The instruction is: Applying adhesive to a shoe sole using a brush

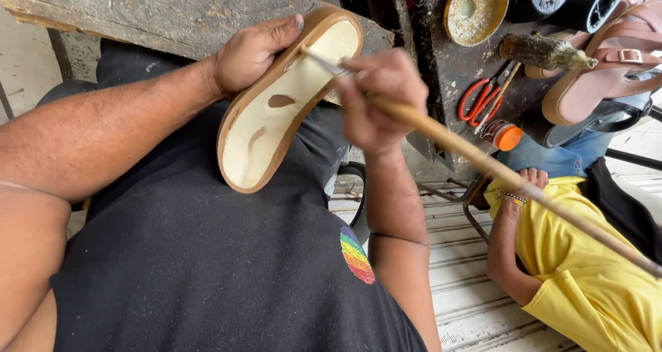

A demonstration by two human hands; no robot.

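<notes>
Starting on the left, the left hand (pixel 248 52) is wrapped around the toe end of a tan, oval shoe sole with a pale cream inner face (pixel 286 100), thumb hooked over the rim and fingers behind it. That grip tilts the open face up toward the wearer, heel end resting down against the black T-shirt with a small rainbow patch (pixel 207 269), so the sole is braced at two points and sits steady. A brown cutout shows mid-sole.

Moving to the middle, the right hand (pixel 376 100) is closed in a pinch round a long, thin wooden-handled brush (pixel 483 162), held close to the working end like a pen for fine control. Its tip touches the sole's rim near the toe; the long handle trails off toward the lower right.

Further right, a dark, stained workbench (pixel 448 69) holds a round, yellow-crusted tin (pixel 476 7), likely adhesive kept within reach, red-handled scissors (pixel 476 100) and an orange-capped bottle (pixel 505 135). Brown strapped sandals (pixel 614 55) lie at the far edge. Below them another person in a yellow shirt (pixel 579 269) sits well apart, one hand at their knee.
</notes>
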